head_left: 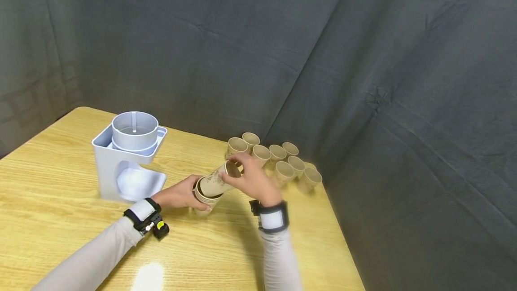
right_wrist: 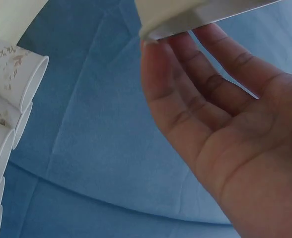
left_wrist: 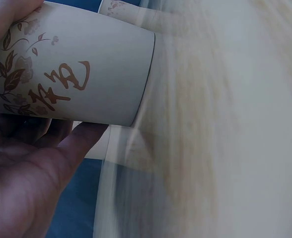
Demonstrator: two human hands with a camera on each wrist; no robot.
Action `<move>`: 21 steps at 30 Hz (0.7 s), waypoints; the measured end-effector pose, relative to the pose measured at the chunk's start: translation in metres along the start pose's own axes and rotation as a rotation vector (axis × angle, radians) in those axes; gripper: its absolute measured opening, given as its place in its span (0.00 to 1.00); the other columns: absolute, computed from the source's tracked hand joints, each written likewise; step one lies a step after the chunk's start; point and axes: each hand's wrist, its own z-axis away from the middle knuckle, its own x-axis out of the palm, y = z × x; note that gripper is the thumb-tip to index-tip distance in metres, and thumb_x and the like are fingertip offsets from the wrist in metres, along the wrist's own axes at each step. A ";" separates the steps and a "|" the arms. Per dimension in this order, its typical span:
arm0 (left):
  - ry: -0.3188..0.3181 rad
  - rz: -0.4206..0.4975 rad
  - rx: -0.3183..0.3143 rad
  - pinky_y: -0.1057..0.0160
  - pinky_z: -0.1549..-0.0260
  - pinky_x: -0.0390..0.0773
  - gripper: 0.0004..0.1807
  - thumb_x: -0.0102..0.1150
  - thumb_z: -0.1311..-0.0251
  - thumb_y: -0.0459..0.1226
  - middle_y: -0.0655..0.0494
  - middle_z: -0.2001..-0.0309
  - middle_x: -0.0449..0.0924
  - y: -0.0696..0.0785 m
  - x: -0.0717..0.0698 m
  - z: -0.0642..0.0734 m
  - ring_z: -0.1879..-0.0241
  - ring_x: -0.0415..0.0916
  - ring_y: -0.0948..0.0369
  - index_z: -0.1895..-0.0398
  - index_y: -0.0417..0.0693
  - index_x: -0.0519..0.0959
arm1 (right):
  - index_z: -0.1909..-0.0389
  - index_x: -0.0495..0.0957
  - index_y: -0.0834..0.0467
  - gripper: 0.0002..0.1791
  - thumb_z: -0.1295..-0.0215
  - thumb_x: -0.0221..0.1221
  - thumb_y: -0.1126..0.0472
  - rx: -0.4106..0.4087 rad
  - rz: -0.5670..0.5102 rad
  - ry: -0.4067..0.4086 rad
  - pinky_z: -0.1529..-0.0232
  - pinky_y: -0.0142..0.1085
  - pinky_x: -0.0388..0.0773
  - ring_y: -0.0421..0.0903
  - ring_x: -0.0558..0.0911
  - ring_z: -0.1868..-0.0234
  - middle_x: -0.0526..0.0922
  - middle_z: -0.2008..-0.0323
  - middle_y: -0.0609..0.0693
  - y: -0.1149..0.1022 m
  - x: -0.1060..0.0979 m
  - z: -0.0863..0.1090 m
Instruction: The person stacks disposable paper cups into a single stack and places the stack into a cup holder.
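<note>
My left hand (head_left: 182, 193) grips a short stack of paper cups (head_left: 207, 200) over the table, left of the middle. In the left wrist view, the gripped cup (left_wrist: 101, 64) lies nearly sideways, printed with brown flowers and characters, with fingers below it. My right hand (head_left: 255, 181) pinches the rim of another paper cup (head_left: 212, 185), which leans toward the right with its base inside the stack's mouth. The right wrist view shows that cup's rim (right_wrist: 185, 22) at the fingertips (right_wrist: 156, 54), while the palm faces the camera.
Several upright paper cups (head_left: 284, 170) stand grouped at the table's back right, just beyond my right hand. A white device (head_left: 107, 174) with a round bowl (head_left: 135, 140) on top stands left of the stack. Dark curtain (head_left: 202, 48) hangs behind the wooden table (head_left: 52, 192).
</note>
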 end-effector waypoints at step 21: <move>-0.004 -0.009 0.024 0.62 0.46 0.78 0.34 0.79 0.52 0.36 0.48 0.50 0.83 0.000 0.000 0.000 0.50 0.80 0.52 0.41 0.37 0.75 | 0.41 0.79 0.59 0.30 0.41 0.71 0.48 -0.096 0.063 -0.002 0.47 0.37 0.79 0.44 0.80 0.47 0.83 0.46 0.50 -0.010 0.014 -0.005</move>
